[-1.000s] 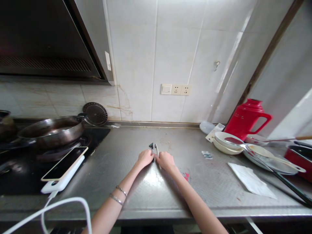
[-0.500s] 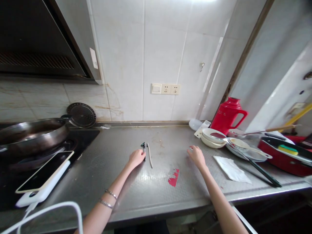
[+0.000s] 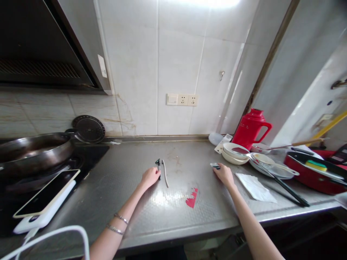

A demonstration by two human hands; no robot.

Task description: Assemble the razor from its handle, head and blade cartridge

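Observation:
My left hand is closed round the black handle of a razor, whose head points up and away from me on the steel counter. Just right of the razor lies a thin off-white cord, touched by neither hand. Over on the right, the fingertips of my right hand are closed on the near edge of a small clear plastic piece with dark strips. The hand covers part of that piece, so its exact kind does not show. Between my forearms a torn red patch sticks to the counter.
At right stand a red thermos jug, stacked bowls, a white napkin, a black-handled ladle and a red pan. At left are a steel pan, a phone and a white cable.
My right hand has shifted slightly right and its fingers now meet the clear plastic piece, more of which shows. The left hand keeps its hold on the razor. The view has moved slightly.

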